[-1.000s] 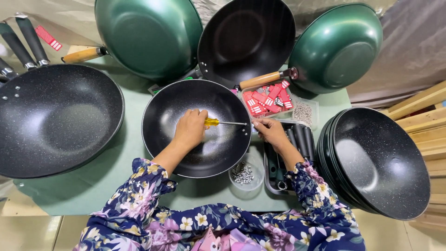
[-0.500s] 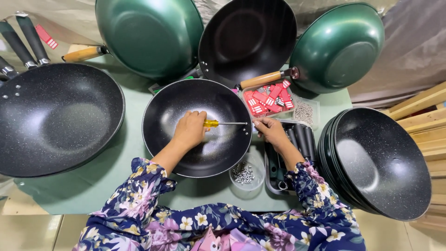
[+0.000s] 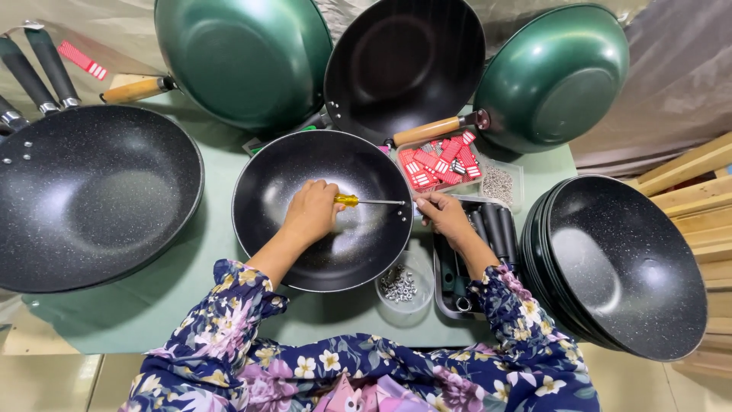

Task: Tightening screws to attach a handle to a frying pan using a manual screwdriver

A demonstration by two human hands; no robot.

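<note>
A black pan (image 3: 323,210) lies flat on the green table (image 3: 191,297). The left hand (image 3: 311,211), fist closed around a yellow screwdriver (image 3: 358,201), aims its tip at the rim. The right hand (image 3: 442,215) pinches a handle (image 3: 488,229) outside, bracing it near the bowl of screws (image 3: 399,284).

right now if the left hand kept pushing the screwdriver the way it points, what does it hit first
The left hand aims the yellow-handled screwdriver to the right, and its tip already sits at the inner right wall of the black speckled wok. It would probably meet that wall first, with the right hand just outside the rim.
</note>
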